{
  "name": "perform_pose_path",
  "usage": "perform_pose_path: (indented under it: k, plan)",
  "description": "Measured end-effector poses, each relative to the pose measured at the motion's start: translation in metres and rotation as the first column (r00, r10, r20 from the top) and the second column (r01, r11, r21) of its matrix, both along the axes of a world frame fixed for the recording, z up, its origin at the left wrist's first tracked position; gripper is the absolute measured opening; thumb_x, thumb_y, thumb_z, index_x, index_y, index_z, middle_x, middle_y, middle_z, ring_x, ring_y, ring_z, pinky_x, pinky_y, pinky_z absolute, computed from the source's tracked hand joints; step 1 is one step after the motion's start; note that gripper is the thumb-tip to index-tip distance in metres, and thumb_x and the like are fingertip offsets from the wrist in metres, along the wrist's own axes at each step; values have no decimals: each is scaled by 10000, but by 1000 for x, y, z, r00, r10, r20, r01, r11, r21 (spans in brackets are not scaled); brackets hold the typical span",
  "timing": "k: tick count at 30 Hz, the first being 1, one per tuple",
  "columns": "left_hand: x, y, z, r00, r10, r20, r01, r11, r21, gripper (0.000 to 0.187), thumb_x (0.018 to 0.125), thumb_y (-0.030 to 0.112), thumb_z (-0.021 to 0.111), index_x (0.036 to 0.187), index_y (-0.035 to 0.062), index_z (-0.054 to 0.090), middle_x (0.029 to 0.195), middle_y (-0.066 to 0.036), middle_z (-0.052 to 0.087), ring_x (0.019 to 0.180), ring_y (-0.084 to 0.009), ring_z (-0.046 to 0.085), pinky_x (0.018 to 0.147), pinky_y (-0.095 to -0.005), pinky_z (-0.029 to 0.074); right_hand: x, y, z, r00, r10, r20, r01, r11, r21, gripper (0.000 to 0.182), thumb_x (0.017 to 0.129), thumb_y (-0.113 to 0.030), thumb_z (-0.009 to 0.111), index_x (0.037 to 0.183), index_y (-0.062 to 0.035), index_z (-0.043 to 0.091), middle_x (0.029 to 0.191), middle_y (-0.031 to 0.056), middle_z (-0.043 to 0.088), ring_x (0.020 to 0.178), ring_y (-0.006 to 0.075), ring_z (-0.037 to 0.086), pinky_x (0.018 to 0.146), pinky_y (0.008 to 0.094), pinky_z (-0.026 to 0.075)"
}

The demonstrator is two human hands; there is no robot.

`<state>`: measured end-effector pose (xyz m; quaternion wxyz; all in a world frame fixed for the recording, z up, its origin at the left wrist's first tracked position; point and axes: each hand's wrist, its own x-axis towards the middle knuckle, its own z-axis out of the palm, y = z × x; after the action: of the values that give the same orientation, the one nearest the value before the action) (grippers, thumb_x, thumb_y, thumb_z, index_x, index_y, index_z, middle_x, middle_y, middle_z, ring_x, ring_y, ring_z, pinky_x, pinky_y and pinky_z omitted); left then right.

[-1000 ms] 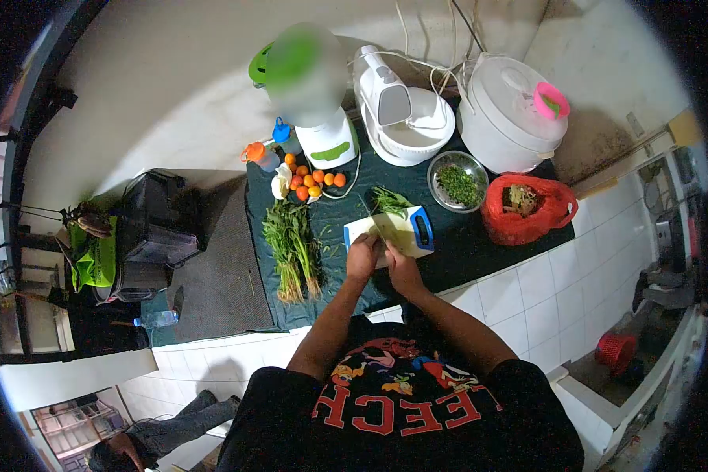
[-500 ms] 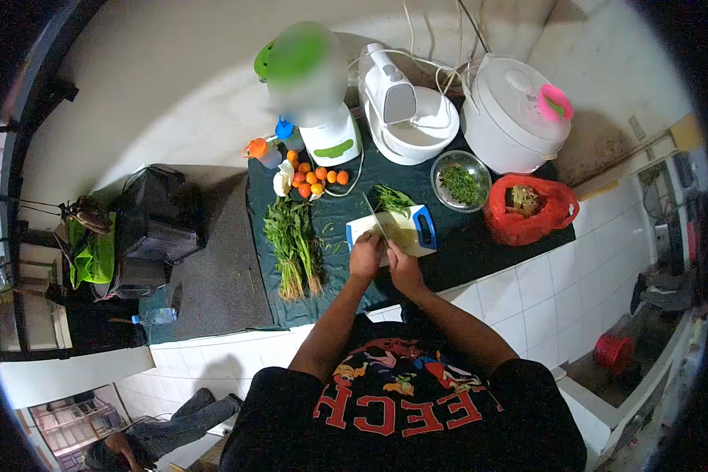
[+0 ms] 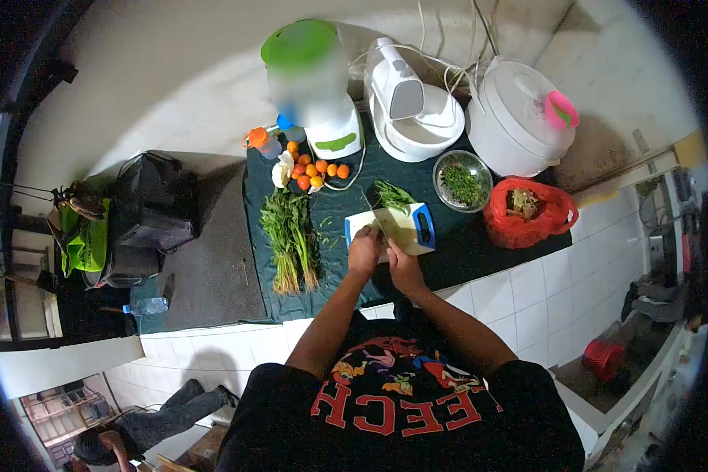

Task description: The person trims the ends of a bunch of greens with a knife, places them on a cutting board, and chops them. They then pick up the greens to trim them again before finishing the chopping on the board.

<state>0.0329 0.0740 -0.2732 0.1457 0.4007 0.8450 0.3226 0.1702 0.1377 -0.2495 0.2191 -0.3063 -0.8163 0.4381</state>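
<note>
A white cutting board [image 3: 405, 229] with blue ends lies on the dark green cloth. My right hand [image 3: 405, 273] is closed round the handle of a knife [image 3: 377, 216], whose blade slants up and left across the board. Beside it, my left hand [image 3: 364, 252] rests at the board's near left part with its fingers curled together; whatever is in them is hidden. Cut leafy greens [image 3: 393, 195] lie at the board's far edge. To the left is a bunch of leafy greens [image 3: 289, 240] with roots on.
Behind the board are tomatoes [image 3: 304, 182], a blender [image 3: 334, 134], a stand mixer [image 3: 405, 98] and a white lidded cooker [image 3: 519, 118]. A bowl of chopped greens [image 3: 462, 185] and a red plastic bag [image 3: 519, 228] stand right. Another person [image 3: 161, 425] is at lower left.
The camera view has shifted slightly. Both hands and the knife stay over the board, in nearly the same pose.
</note>
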Motion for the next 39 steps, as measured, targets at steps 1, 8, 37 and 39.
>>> perform_pose_path:
  k: [1, 8, 37, 39]
  plan:
    - [-2, 0, -3, 999, -25, -48, 25, 1000, -1, 197, 904, 112, 619, 1058, 14, 694, 1055, -201, 668, 1012, -409, 641, 874, -473, 545, 3, -2, 2, 1000, 2, 7, -2, 1000, -3, 385, 1058, -234, 492, 1370, -38, 604, 1060, 343, 665, 1020, 490, 658, 874, 498, 536]
    - [2, -6, 5, 959, -125, -255, 109, 991, -78, 270, 840, 93, 622, 1094, 47, 703, 1121, -136, 667, 1051, -333, 634, 875, -426, 564, -4, 2, 5, 983, 24, 184, -5, 995, -103, 391, 1057, -235, 498, 1374, -26, 592, 1044, 347, 662, 1016, 504, 644, 866, 523, 531]
    - [-1, -12, 3, 966, -152, -210, 141, 988, -63, 255, 886, 102, 596, 1111, 48, 703, 1149, -143, 659, 1082, -342, 636, 904, -432, 564, -5, 4, -10, 1000, 13, 13, -14, 992, 123, 393, 1052, -248, 510, 1351, -10, 604, 1116, 320, 670, 1091, 462, 651, 904, 479, 531]
    - [-3, -12, 1, 975, -132, -179, 128, 991, -33, 222, 898, 124, 599, 1078, 43, 702, 1125, -144, 656, 1050, -348, 636, 885, -441, 563, -8, 8, 0, 993, 50, 107, -39, 994, -102, 403, 1054, -247, 504, 1366, -6, 589, 1124, 327, 663, 1098, 473, 642, 917, 483, 528]
